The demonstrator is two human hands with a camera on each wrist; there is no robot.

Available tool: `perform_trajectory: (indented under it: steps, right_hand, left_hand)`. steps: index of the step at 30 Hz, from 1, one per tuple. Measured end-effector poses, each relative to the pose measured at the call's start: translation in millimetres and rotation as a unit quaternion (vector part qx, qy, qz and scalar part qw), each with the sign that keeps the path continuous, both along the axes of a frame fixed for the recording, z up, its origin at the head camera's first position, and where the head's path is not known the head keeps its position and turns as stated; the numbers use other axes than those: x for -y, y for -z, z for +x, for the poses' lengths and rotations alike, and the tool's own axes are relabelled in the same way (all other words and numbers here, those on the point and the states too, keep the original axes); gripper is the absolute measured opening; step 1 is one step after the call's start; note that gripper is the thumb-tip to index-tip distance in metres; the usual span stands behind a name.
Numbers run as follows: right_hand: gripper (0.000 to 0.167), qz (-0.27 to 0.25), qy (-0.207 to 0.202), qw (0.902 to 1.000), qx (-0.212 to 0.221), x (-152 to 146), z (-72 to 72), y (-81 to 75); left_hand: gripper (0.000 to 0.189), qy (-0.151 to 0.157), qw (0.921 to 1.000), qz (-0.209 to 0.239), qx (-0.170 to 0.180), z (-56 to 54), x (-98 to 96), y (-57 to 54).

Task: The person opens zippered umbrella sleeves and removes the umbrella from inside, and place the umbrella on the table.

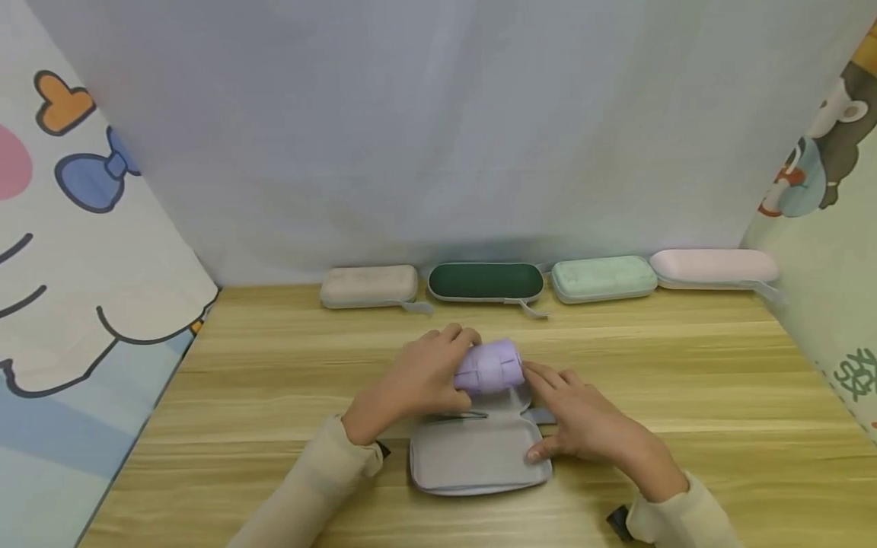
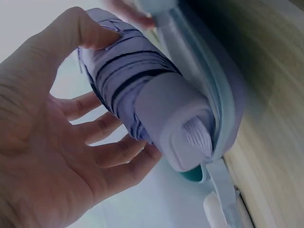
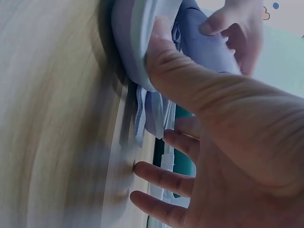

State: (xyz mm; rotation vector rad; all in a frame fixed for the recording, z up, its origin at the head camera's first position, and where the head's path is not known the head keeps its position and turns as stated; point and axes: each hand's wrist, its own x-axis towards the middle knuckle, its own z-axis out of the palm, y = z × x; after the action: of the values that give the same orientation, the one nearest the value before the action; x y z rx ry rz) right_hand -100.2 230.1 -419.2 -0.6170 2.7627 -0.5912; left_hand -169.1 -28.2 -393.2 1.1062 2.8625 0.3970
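A lilac compact folding umbrella (image 1: 489,367), rolled up tight, is gripped by my left hand (image 1: 428,373), thumb on one side and fingers on the other. In the left wrist view its smooth end piece and a pale ribbed cord (image 2: 195,135) show. Beneath it a pale lilac zip case (image 1: 479,458) lies unfolded on the table, its back half partly hidden by the umbrella. At the case's right side is my right hand (image 1: 582,415). Its thumb (image 3: 164,50) rests on the case's rim, while the other fingers extend away, fairly straight.
Along the back of the wooden table (image 1: 274,365) stands a row of closed cases: beige (image 1: 370,286), dark green (image 1: 485,281), mint (image 1: 604,278) and pink (image 1: 712,268). A grey cloth (image 1: 438,137) hangs behind them. Cartoon-printed panels flank both sides.
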Motion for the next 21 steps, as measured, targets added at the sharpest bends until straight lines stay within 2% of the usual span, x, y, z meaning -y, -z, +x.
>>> perform_trajectory:
  steps: [5, 10, 16, 19, 21]
  right_hand:
    - [0.097, 0.018, -0.020, 0.9994, -0.020, 2, 2.2, 0.5]
    - [0.093, 0.031, -0.016, 0.9990, -0.029, 4, 4.3, 2.8]
    - [0.092, 0.036, -0.014, 0.9989, -0.027, 6, 5.6, 2.6]
    - [0.092, 0.038, -0.015, 0.9988, -0.026, 7, 5.9, 1.4]
    - [0.092, 0.041, -0.014, 0.9987, -0.027, 7, 5.9, 0.3]
  left_hand:
    - [0.071, -0.025, 0.9986, 0.046, 0.002, -2.0, 15.7, -11.2]
    - [0.072, -0.065, 0.9957, 0.066, -0.011, -7.9, 41.0, -18.5]
    - [0.075, -0.146, 0.9867, 0.071, -0.005, -15.5, 83.5, -17.7]
    - [0.076, -0.193, 0.9778, 0.081, 0.009, -18.2, 108.1, -15.8]
    - [0.075, -0.227, 0.9692, 0.094, 0.022, -20.0, 124.1, -13.8]
